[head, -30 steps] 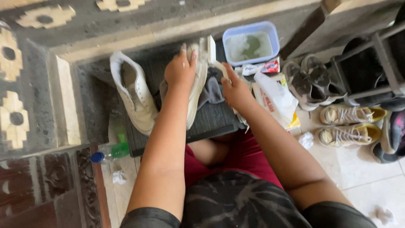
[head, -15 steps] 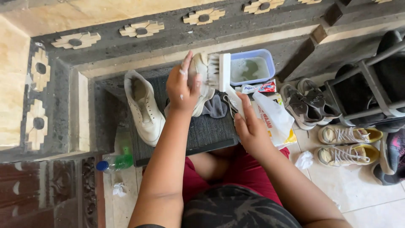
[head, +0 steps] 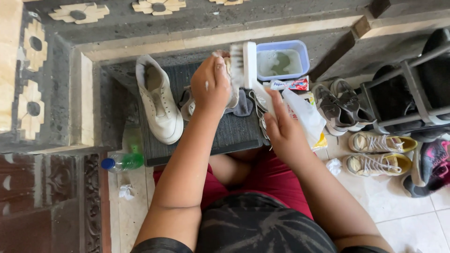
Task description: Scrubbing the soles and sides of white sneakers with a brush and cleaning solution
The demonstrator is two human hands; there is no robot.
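Note:
My left hand (head: 211,84) grips a white sneaker (head: 229,86), holding it up over a dark ribbed mat (head: 225,136). My right hand (head: 280,126) holds the handle of a white scrub brush (head: 244,61), whose bristles face the sneaker. The second white sneaker (head: 159,100) lies on the mat to the left, sole down. A grey cloth (head: 243,104) lies under the held sneaker. Just behind the brush stands a blue tub of cloudy water (head: 281,61).
A toothpaste box (head: 290,84) and a white plastic bag (head: 304,115) lie right of the mat. Grey sneakers (head: 337,105), yellow-soled sneakers (head: 379,152) and a dark shoe rack (head: 412,89) stand at right. A green bottle (head: 123,162) lies at left. A stone step (head: 187,33) rises behind.
My right hand has moved from the cloth area to the brush, which now stands against the sneaker. The view has shifted slightly downward.

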